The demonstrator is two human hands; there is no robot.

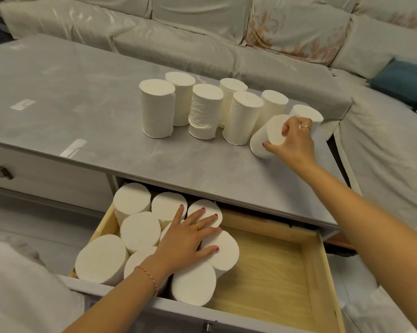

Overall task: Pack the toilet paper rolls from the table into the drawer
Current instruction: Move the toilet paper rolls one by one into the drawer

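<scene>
Several white toilet paper rolls (157, 108) stand upright on the grey table (82, 97). At the right end of the group my right hand (292, 143) grips the top of one roll (265, 138), which leans toward me. Below the tabletop the wooden drawer (274, 265) is pulled out. Its left half holds several upright rolls (101, 258) packed close together. My left hand (185, 239) lies flat with spread fingers on the tops of the packed rolls in the drawer's middle.
The drawer's right half shows bare wood. A second drawer with a dark knob (3, 173) sits shut at the left. A pale sofa (226, 32) runs behind and to the right of the table, with a blue cushion (401, 80) on it.
</scene>
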